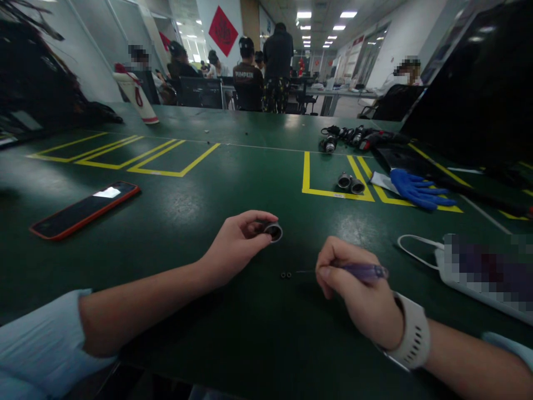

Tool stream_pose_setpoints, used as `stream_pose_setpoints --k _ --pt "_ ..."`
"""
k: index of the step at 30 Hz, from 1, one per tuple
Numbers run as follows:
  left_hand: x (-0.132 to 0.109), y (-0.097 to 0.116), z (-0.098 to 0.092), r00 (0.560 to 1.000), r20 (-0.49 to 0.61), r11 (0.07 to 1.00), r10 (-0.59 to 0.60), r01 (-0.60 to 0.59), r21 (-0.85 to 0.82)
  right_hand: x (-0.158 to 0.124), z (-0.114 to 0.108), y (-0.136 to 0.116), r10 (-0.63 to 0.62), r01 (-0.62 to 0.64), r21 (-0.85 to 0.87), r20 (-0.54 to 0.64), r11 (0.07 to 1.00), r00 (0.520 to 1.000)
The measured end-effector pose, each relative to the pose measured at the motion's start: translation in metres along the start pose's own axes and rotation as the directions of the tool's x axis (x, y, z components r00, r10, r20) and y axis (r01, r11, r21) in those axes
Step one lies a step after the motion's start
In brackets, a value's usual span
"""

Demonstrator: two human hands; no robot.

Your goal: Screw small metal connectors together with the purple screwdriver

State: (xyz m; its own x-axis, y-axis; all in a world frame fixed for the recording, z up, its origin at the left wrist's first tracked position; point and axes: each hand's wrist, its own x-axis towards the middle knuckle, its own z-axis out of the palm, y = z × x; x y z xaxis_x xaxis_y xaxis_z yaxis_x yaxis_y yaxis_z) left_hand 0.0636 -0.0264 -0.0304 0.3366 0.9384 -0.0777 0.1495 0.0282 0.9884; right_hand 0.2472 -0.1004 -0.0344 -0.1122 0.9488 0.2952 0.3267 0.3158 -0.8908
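Note:
My left hand grips a short metal ring-shaped part between thumb and fingers, its round opening facing up toward me. In my right hand is a screwdriver with a translucent purple handle; its thin shaft points left. Just beyond the tip of that shaft, two tiny dark rings lie side by side on the green table. The shaft appears apart from them, though whether it hovers or touches the table I cannot tell.
Two metal ring parts sit inside a yellow-taped box, near a blue glove. Behind them lie dark cabled parts. An orange-edged phone rests at left, a white-cased device with a loop at right, a cup farther back.

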Motion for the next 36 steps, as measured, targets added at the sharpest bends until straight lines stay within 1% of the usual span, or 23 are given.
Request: stream_pose_setpoints --k 1,3,7,13,16,18,21,23,24,26,29,33,36 --pt "0.000 0.001 0.000 1.000 -0.005 1.000 -0.015 0.015 -0.019 0.001 0.000 0.001 0.064 -0.065 0.045 0.014 0.997 0.998" --pt "-0.001 0.004 0.000 0.999 -0.009 0.998 -0.031 0.031 -0.055 0.004 0.001 0.004 0.126 -0.130 0.108 0.041 0.986 0.991" --pt "-0.001 0.005 0.001 0.999 -0.009 0.995 -0.053 0.052 -0.090 0.004 0.002 0.006 0.120 -0.127 0.137 0.058 0.982 0.991" --pt "-0.001 0.005 0.002 0.998 -0.002 0.993 -0.070 0.069 -0.098 0.005 0.002 0.003 0.109 -0.115 0.076 0.079 0.991 0.991" --pt "-0.002 0.005 0.003 0.997 0.000 0.992 -0.083 0.083 -0.095 0.007 0.003 0.002 0.161 -0.168 0.089 0.079 0.982 0.984" --pt "-0.003 0.006 0.003 0.996 0.005 0.992 -0.092 0.092 -0.091 0.010 0.004 0.003 0.242 -0.252 0.145 0.081 0.957 0.967" --pt "-0.003 0.007 0.004 0.994 0.005 0.990 -0.106 0.106 -0.092 0.016 0.006 0.008 0.385 -0.387 0.267 0.064 0.883 0.921" --pt "-0.004 0.008 0.004 0.994 0.005 0.990 -0.109 0.109 -0.095 0.019 0.006 0.012 0.451 -0.442 0.329 0.052 0.835 0.891" --pt "-0.004 0.008 0.004 0.994 0.008 0.989 -0.108 0.108 -0.096 0.020 0.006 0.013 0.465 -0.452 0.341 0.048 0.824 0.884" --pt "-0.004 0.008 0.005 0.994 0.008 0.989 -0.106 0.106 -0.102 0.020 0.006 0.015 0.456 -0.442 0.324 0.035 0.836 0.889" --pt "-0.004 0.008 0.005 0.993 0.008 0.987 -0.118 0.118 -0.109 0.017 0.007 0.016 0.398 -0.380 0.309 0.008 0.872 0.918" --pt "-0.003 0.008 0.004 0.991 0.020 0.982 -0.134 0.136 -0.134 0.010 0.005 0.019 0.347 -0.319 0.443 0.019 0.838 0.938" --pt "-0.003 0.006 0.003 0.991 0.033 0.979 -0.131 0.135 -0.156 0.007 0.003 0.021 0.260 -0.215 0.524 -0.013 0.824 0.965"
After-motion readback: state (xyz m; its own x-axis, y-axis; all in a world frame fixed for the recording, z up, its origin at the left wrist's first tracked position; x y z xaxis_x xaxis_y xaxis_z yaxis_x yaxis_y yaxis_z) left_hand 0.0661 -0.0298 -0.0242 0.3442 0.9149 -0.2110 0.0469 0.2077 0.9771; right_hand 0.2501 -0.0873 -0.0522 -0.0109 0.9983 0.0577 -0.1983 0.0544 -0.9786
